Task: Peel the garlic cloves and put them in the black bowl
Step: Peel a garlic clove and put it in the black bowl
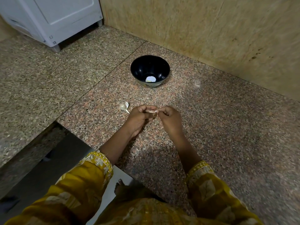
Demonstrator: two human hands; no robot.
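Note:
A black bowl point(150, 71) stands on the granite counter, with a pale bright patch at its bottom; I cannot tell if it is garlic or a reflection. My left hand point(139, 119) holds a garlic clove point(151, 110) between its fingertips. My right hand point(170, 120) pinches a strip of the clove's papery skin point(156, 110). Both hands hover close together over the counter, nearer to me than the bowl. A piece of garlic bulb with its stalk point(124, 107) lies on the counter just left of my left hand.
The speckled granite counter point(211, 127) runs into a corner with beige stone wall panels point(211, 30). A white appliance point(53, 20) stands at the back left. The counter edge drops off at the lower left, with the floor below.

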